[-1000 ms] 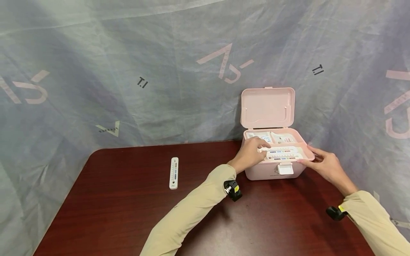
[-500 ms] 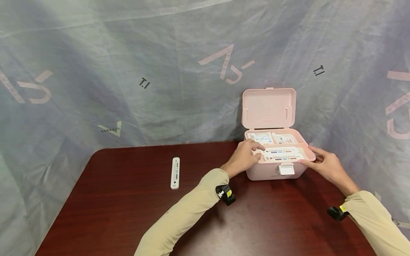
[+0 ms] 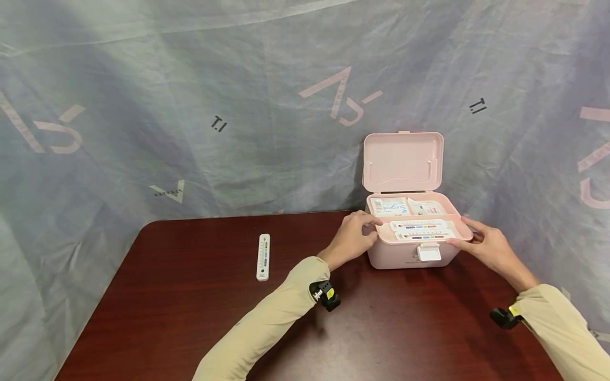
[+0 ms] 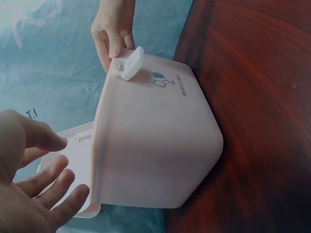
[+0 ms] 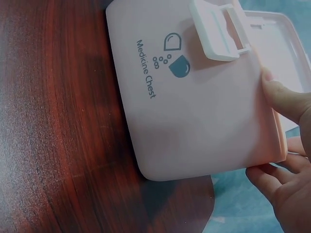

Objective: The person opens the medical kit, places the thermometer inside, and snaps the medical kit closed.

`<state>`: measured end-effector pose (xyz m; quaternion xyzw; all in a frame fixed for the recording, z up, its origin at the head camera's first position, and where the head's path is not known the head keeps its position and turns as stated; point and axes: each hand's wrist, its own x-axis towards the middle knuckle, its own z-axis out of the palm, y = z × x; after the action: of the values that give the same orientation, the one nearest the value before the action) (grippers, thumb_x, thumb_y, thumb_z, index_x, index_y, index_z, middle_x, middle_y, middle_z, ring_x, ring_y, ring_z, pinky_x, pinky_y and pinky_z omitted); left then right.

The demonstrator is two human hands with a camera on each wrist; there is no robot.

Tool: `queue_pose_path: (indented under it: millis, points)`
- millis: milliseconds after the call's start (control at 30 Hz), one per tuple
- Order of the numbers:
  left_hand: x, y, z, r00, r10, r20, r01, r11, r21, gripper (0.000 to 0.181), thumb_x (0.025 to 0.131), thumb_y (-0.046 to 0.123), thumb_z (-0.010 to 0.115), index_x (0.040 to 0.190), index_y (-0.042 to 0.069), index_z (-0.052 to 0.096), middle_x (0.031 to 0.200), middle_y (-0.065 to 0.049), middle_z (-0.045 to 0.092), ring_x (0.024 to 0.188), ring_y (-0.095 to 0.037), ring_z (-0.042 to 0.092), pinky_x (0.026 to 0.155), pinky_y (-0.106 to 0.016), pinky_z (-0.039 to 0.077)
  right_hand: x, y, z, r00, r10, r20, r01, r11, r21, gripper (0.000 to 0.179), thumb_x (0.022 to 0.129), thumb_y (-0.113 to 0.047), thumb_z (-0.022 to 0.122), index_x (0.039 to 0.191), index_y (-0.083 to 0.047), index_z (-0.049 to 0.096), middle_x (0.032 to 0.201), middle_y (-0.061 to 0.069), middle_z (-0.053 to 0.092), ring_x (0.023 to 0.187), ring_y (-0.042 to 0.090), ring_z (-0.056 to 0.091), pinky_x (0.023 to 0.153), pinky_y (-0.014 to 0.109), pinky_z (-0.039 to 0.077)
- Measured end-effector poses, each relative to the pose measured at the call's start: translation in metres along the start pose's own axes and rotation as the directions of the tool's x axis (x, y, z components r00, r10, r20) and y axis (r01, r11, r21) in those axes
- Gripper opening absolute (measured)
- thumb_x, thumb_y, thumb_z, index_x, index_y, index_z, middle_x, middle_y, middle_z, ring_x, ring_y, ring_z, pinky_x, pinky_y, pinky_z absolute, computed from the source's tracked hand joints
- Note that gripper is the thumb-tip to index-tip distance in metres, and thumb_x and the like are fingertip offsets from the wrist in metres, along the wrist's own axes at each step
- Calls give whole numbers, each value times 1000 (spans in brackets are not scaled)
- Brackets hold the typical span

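A pink medicine chest [image 3: 397,256] stands with its lid [image 3: 403,161] raised. Two white thermometers [image 3: 420,225] lie side by side in its front compartment. At the chest's left rim is my left hand [image 3: 351,239], its fingers spread and relaxed with nothing between them in the left wrist view. My right hand [image 3: 491,248] grips the right front corner, thumb on the front rim and fingers along the side, as the right wrist view shows. The front latch [image 5: 217,34] hangs unfastened. Another white thermometer [image 3: 263,257] lies on the table to the left.
Behind the divider, the chest holds a packet [image 3: 392,205] printed "Surgical" and another white packet [image 3: 426,208]. The dark red wooden table [image 3: 190,317] carries everything. A grey cloth curtain [image 3: 238,106] rises along its back and sides.
My left hand has drawn leftward from over the thermometers to the chest's left rim, leaving both in the compartment. My right hand keeps its grip on the corner.
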<state>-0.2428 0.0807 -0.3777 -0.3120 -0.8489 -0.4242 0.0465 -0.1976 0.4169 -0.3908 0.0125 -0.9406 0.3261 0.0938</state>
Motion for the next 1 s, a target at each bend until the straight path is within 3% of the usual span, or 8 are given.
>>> queue_pose_path:
  millis: [233, 433, 600, 1000]
  points:
    - [-9, -9, -4, 998, -60, -16, 59, 998, -32, 27, 85, 9, 65, 112, 9, 68, 107, -6, 61, 96, -13, 55, 80, -21, 44, 1, -3, 1, 1000, -23, -1, 23, 999, 40, 80, 76, -30, 79, 136, 9, 43, 132, 34, 44, 89, -21, 44, 64, 3, 39]
    - [-13, -13, -5, 998, -65, -24, 64, 998, -29, 28, 84, 8, 64, 111, 8, 67, 104, -4, 60, 99, -24, 57, 81, -22, 43, 2, -4, -1, 1000, -13, 13, 12, 999, 44, 82, 76, -29, 80, 136, 10, 41, 130, 36, 45, 89, -19, 46, 65, 3, 39]
    - [-17, -16, -6, 997, -61, -41, 61, 998, -13, 28, 82, 8, 65, 110, 9, 68, 100, 0, 60, 96, -20, 57, 82, -20, 42, 3, -3, -1, 999, -7, 32, 5, 998, 59, 83, 77, -29, 78, 137, 13, 38, 134, 35, 41, 94, -17, 45, 68, 2, 39]
    - [-32, -27, -9, 995, -87, -53, 85, 996, -27, 27, 83, 8, 64, 109, 12, 67, 103, -6, 61, 97, -18, 56, 85, -24, 43, 4, -1, -2, 999, -16, 45, 12, 996, 92, 81, 78, -25, 78, 137, 12, 38, 139, 32, 37, 94, -20, 44, 68, 3, 39]
